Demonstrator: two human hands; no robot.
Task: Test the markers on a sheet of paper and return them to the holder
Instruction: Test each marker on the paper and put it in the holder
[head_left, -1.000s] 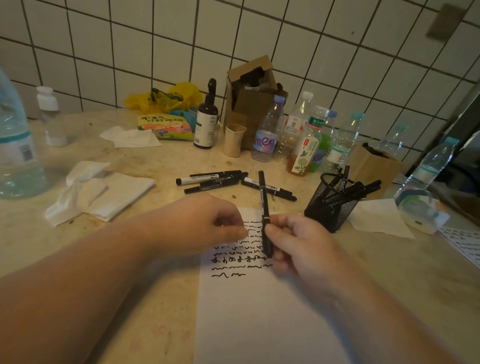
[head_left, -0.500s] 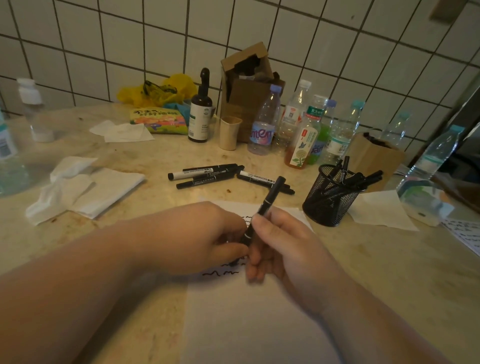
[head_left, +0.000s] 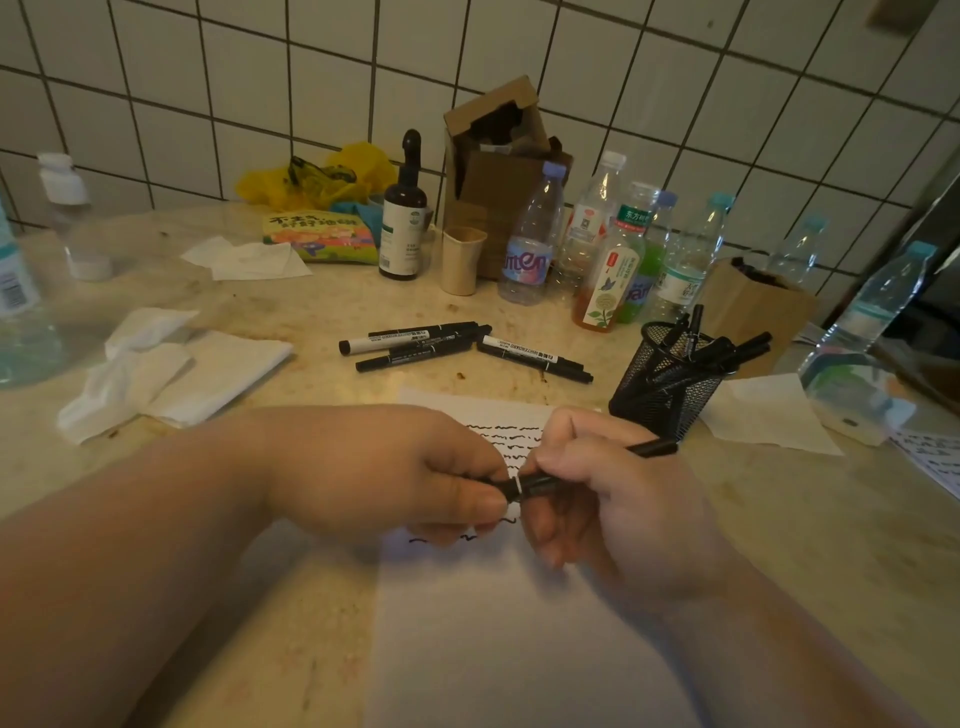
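The marker (head_left: 582, 470), upright a second ago, now lies level between both hands: right hand (head_left: 618, 499) grips the barrel, left hand (head_left: 415, 478) pinches its cap (uncapping, probably).

1. A beige stone-look counter (head_left: 779, 545) carries everything.
2. On it lie a sheet of paper (head_left: 509, 649), loose markers (head_left: 431, 343), a mesh holder (head_left: 670, 384), crumpled tissues (head_left: 171, 374), and bottles (head_left: 530, 249).
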